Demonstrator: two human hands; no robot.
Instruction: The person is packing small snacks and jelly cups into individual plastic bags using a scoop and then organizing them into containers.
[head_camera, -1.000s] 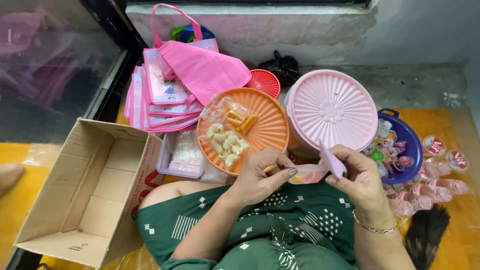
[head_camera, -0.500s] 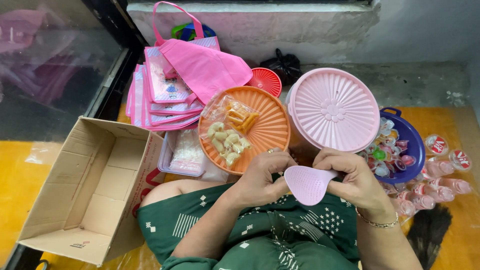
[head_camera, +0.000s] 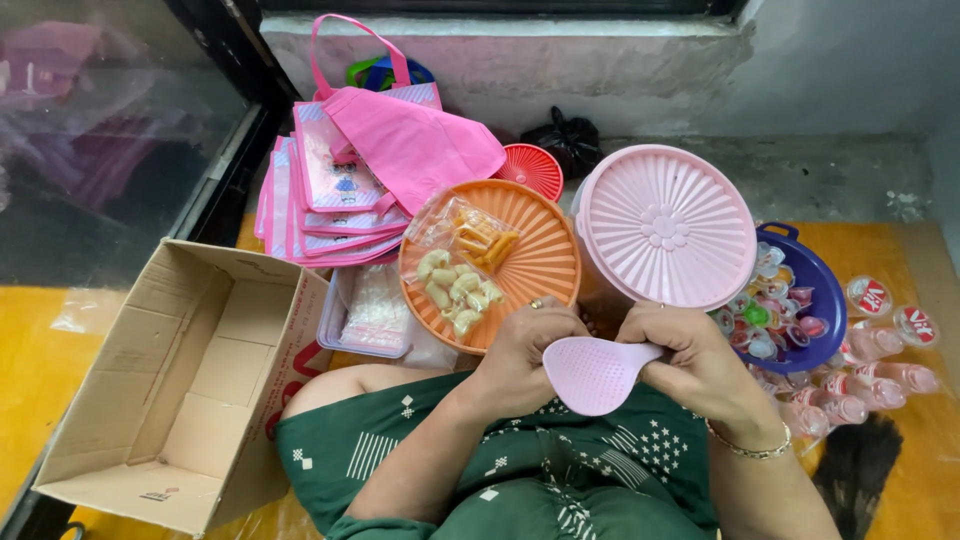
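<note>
Holding of a pink rice paddle (head_camera: 594, 375) is observed above the lap.
It is clasped by left hand (head_camera: 520, 352) and right hand (head_camera: 700, 360), near the lidded pink container (head_camera: 664, 226); snack packets (head_camera: 462, 265) lie unpacked.

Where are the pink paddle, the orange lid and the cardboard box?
pink paddle (head_camera: 595, 375), head view, middle of its blade.
orange lid (head_camera: 535, 255), head view, bare ribbed part.
cardboard box (head_camera: 205, 375), head view, inner bottom.

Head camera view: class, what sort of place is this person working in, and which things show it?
Probably a home floor used for packing party favours: a stack of pink gift bags, an open cardboard box, and small bottled drinks lie around the seated person, against a bare plaster wall.
</note>
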